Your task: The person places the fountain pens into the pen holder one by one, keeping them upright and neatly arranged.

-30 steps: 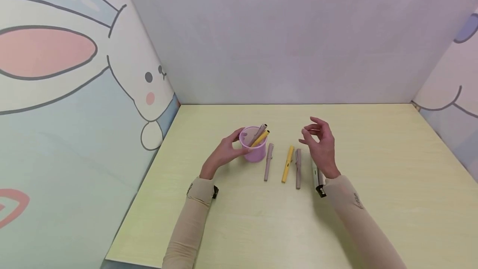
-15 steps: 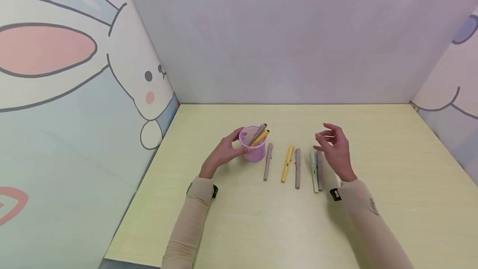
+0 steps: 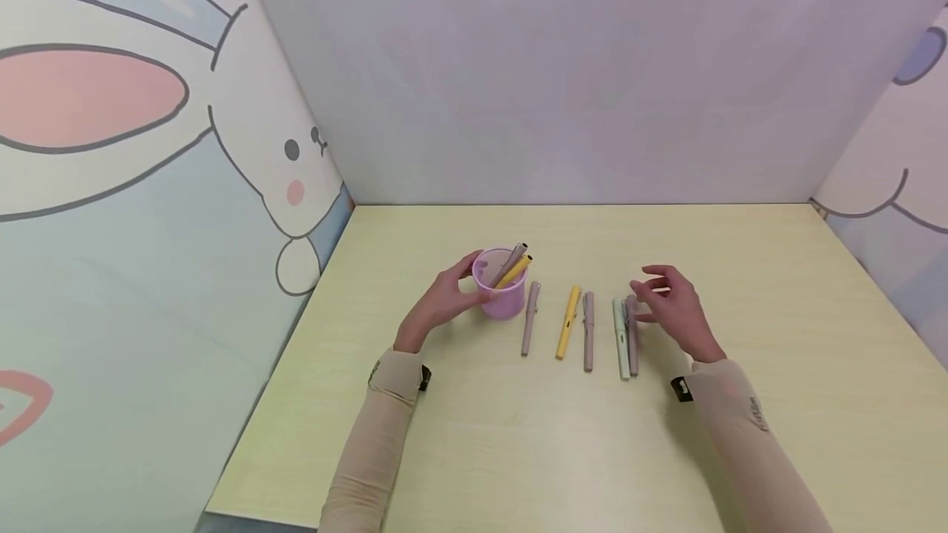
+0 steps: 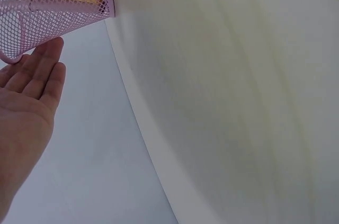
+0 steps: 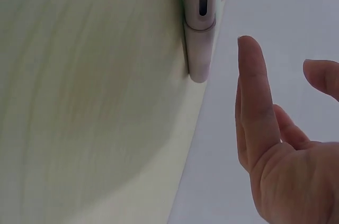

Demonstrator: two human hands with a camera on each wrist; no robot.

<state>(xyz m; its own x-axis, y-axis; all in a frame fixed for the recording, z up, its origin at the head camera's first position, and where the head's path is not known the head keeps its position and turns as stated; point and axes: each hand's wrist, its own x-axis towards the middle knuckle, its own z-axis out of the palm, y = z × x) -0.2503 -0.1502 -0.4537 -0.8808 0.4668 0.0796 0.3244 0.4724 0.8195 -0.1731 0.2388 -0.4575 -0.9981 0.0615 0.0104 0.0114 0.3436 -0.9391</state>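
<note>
My left hand (image 3: 444,300) holds a purple mesh pen cup (image 3: 504,305) between thumb and fingers; the left wrist view shows the fingertips against the cup's side. A mauve pen (image 3: 510,264) and a yellow pen (image 3: 516,272) lean inside it. Over the right end of the pen row, my right hand (image 3: 680,315) hovers with thumb and fingers apart and nothing between them. Nearest to it lie a second mauve pen (image 3: 633,348) and a pale green pen (image 3: 621,344), side by side. In the right wrist view, a gap separates the fingers (image 5: 257,91) from the mauve pen's end (image 5: 199,60).
Between the cup and the green pen, a light mauve pen (image 3: 530,323), a yellow pen (image 3: 568,324) and another mauve pen (image 3: 588,336) lie on the pale wooden table (image 3: 504,442). A plain wall (image 3: 578,89) rises behind, and a rabbit-patterned wall (image 3: 133,286) stands on the left.
My right hand has moved right and lower, from above the green and mauve pens to beside the mauve one's upper end, uncovering both pens. My left hand and the cup stay in place.
</note>
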